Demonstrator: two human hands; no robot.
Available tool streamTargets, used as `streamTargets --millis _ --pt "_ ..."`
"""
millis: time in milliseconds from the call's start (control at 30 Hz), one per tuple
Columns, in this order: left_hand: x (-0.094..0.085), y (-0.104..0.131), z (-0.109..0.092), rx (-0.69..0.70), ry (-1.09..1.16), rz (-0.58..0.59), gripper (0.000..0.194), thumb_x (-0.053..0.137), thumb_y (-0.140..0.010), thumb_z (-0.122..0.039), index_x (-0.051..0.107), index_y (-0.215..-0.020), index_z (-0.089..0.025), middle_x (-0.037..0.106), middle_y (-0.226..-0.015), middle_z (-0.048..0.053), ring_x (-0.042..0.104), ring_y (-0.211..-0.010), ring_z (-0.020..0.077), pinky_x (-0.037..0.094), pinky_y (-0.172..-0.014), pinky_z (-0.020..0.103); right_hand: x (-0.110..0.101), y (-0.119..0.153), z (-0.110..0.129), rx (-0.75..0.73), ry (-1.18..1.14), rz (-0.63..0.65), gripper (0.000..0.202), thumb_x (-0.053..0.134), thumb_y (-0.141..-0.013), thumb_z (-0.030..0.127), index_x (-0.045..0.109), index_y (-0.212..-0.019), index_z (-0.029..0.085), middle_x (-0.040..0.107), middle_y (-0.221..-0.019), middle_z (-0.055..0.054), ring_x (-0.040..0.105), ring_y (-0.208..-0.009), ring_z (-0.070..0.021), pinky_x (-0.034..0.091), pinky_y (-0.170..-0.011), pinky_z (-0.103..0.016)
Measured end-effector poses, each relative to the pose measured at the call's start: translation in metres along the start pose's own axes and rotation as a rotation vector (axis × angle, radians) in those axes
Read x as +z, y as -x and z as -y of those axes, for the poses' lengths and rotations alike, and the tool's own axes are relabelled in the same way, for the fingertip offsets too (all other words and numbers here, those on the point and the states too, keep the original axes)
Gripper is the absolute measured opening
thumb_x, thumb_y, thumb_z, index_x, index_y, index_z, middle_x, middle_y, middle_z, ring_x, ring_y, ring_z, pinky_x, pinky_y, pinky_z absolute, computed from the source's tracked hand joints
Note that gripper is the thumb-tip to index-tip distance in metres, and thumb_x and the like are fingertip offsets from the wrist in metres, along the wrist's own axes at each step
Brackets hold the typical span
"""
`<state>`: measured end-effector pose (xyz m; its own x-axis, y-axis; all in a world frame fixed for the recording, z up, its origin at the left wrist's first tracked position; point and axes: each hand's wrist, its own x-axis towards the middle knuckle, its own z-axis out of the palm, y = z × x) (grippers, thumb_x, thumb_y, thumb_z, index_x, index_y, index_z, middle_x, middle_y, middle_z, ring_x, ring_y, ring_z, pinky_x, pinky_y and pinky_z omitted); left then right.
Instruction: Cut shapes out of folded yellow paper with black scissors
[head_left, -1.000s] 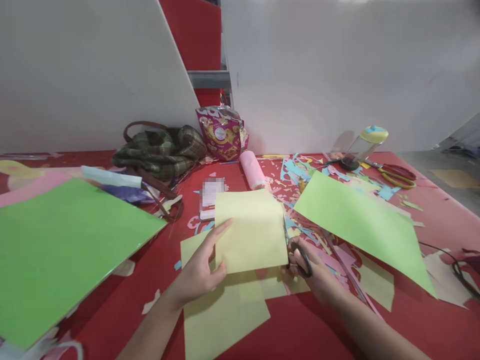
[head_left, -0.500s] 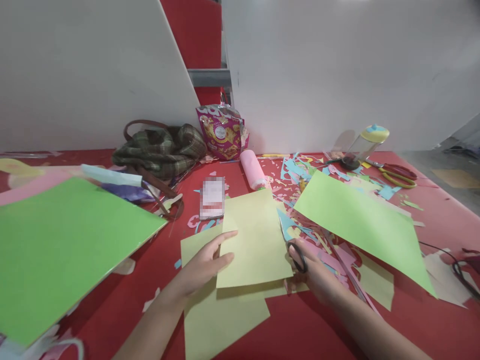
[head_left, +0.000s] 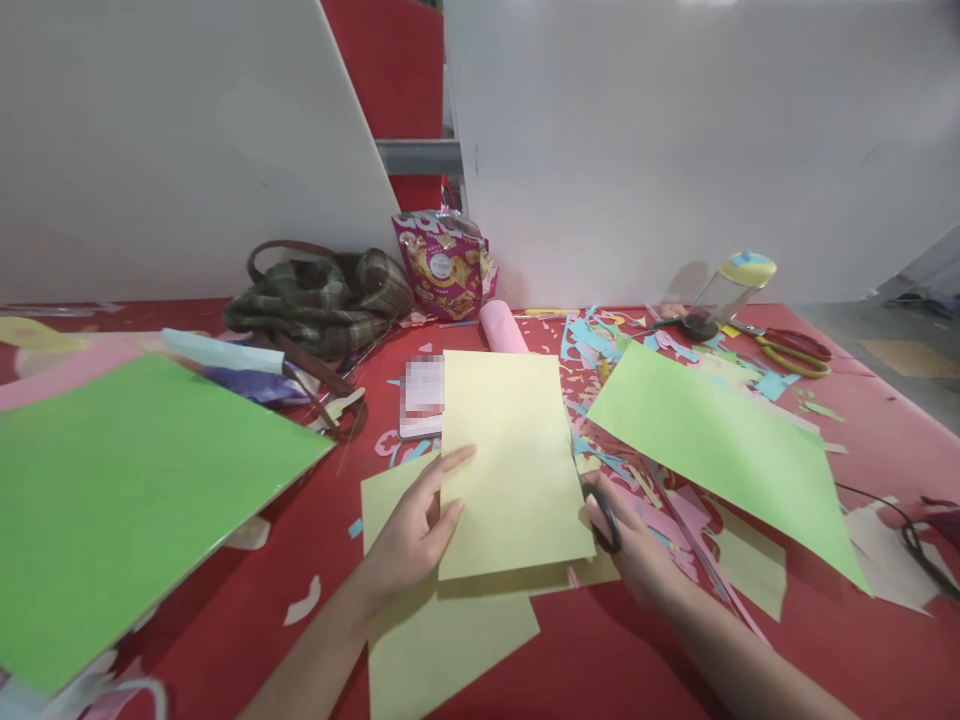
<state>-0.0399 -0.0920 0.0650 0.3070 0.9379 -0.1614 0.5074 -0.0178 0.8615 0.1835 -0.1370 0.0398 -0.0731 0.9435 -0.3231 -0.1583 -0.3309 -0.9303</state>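
Observation:
A pale yellow sheet of paper (head_left: 514, 460) is held up at its left edge by my left hand (head_left: 420, 525), thumb and fingers closed on it. My right hand (head_left: 641, 555) is closed around the black-handled scissors (head_left: 604, 518), whose blades lie along the sheet's right edge; the sheet covers part of them, so I cannot tell how far they are spread. Beneath, another yellow paper (head_left: 450, 650) rests on the red table. A phone (head_left: 422, 400) is partly hidden behind the held sheet.
Green sheets (head_left: 135, 500) lie at left, and a light green sheet (head_left: 727, 450) at right. Paper scraps (head_left: 592, 345) litter the table. Farther back are a pink bottle (head_left: 502, 328), a snack bag (head_left: 442, 265), a plaid bag (head_left: 322, 300), a clear container (head_left: 731, 290) and yellow-and-red-handled scissors (head_left: 795, 352).
The held sheet has turned slightly to stand straighter, its top now covering more of the phone and pink bottle. My right hand and the scissors have shifted slightly right.

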Motion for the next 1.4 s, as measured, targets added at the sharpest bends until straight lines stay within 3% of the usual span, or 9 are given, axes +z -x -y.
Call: streamTargets --millis 400,700,833,1000,1267,1400 --pt "-0.0007 0.0022 0.0068 0.115 -0.043 -0.033 0.045 0.04 -0.079 -0.03 0.032 -0.122 -0.023 0.056 -0.099 0.004 0.047 -0.051 0.0101 0.041 -0.047 0.021 -0.0016 -0.0001 -0.0012 0.016 0.059 -0.049 0.028 0.047 -0.073 0.049 0.04 -0.087 0.025 0.028 -0.057 0.006 0.029 -0.05 -0.0108 0.032 -0.048 -0.022" --pt "-0.0013 0.0017 0.0094 0.132 -0.059 -0.045 0.045 0.041 -0.078 -0.028 0.032 -0.122 -0.022 0.058 -0.095 0.004 0.052 -0.06 0.0132 0.047 -0.065 0.028 0.0014 0.0003 0.0019 -0.029 0.126 -0.073 0.022 0.047 -0.075 0.045 0.041 -0.081 0.024 0.027 -0.058 0.007 0.026 -0.049 -0.0093 0.029 -0.046 -0.019" --pt "-0.0015 0.0002 0.0097 0.156 -0.062 -0.059 0.045 0.042 -0.077 -0.027 0.035 -0.121 -0.022 0.058 -0.095 0.004 0.055 -0.075 0.017 0.046 -0.071 0.03 0.002 -0.0003 0.0031 -0.036 0.106 -0.059 0.018 0.047 -0.076 0.04 0.039 -0.078 0.023 0.025 -0.056 0.008 0.023 -0.047 -0.0083 0.027 -0.045 -0.018" --pt "-0.0012 -0.0005 0.0071 0.177 -0.054 -0.094 0.044 0.043 -0.076 -0.026 0.038 -0.12 -0.022 0.058 -0.096 0.004 0.051 -0.096 0.0221 0.043 -0.081 0.035 0.0036 -0.0022 0.0013 -0.068 0.056 -0.039 0.016 0.047 -0.076 0.034 0.036 -0.076 0.023 0.026 -0.055 0.008 0.022 -0.047 -0.0074 0.025 -0.043 -0.017" --pt "-0.0009 0.0007 0.0069 0.106 0.004 -0.067 0.045 0.043 -0.077 -0.025 0.034 -0.122 -0.023 0.05 -0.116 0.005 0.05 -0.099 0.0226 0.044 -0.081 0.033 0.0063 -0.0038 0.0027 -0.065 0.04 -0.058 0.021 0.051 -0.074 0.033 0.033 -0.074 0.022 0.028 -0.054 0.009 0.024 -0.044 -0.0063 0.023 -0.041 -0.017" --pt "0.0004 0.0004 0.0085 0.104 0.023 -0.063 0.044 0.04 -0.079 -0.024 0.032 -0.123 -0.022 0.04 -0.126 0.005 0.039 -0.113 0.0223 0.04 -0.088 0.031 0.0046 -0.0047 -0.0004 -0.079 0.05 -0.059 0.021 0.051 -0.074 0.031 0.032 -0.073 0.022 0.029 -0.053 0.01 0.025 -0.044 -0.0058 0.024 -0.041 -0.017"
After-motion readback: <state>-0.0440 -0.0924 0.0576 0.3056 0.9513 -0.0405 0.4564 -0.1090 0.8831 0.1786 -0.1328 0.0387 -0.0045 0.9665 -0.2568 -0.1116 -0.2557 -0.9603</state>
